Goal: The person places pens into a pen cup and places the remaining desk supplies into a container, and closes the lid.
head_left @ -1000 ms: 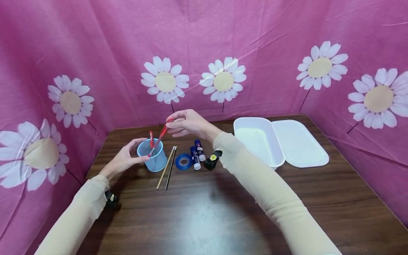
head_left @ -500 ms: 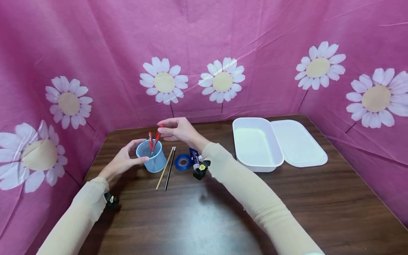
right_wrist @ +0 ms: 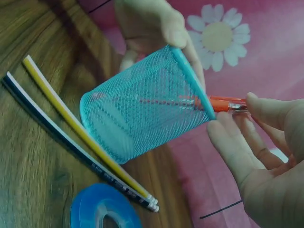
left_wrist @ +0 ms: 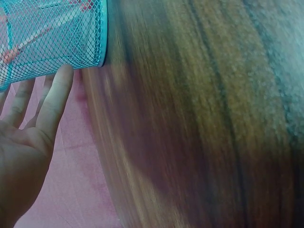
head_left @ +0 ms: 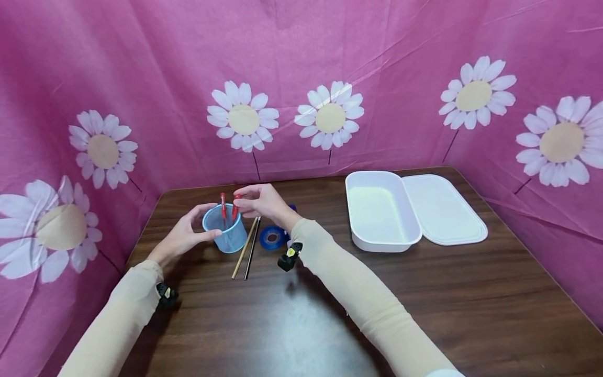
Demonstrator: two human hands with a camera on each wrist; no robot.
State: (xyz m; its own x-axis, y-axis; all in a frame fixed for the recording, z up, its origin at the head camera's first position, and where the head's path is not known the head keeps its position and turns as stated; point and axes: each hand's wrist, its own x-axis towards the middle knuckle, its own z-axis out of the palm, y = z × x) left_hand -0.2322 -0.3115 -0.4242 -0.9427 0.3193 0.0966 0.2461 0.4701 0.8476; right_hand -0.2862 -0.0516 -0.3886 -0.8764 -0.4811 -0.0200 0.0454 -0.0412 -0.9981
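Since a second ago, the right hand (head_left: 265, 203) has come left and lower, and the red pen (head_left: 235, 212) it pinches stands steeper, inside the mesh cup (head_left: 230, 243) beside a second pen (head_left: 223, 205). The left hand (head_left: 185, 235) grips the cup's left side near the rim, thumb near and fingers far, probably to steady it. Through the mesh, I can't quite tell whether the pen's tip touches bottom. Two pencils (head_left: 245, 249) lie just right.

Long, close-fitting cream fabric sleeves (head_left: 350, 290), softly wrinkled and gathered at the cuffs; a small, blocky black wrist camera (head_left: 288, 257) with a yellow marking (head_left: 290, 252) at the right, a matching black wrist camera (head_left: 167, 296) at the left
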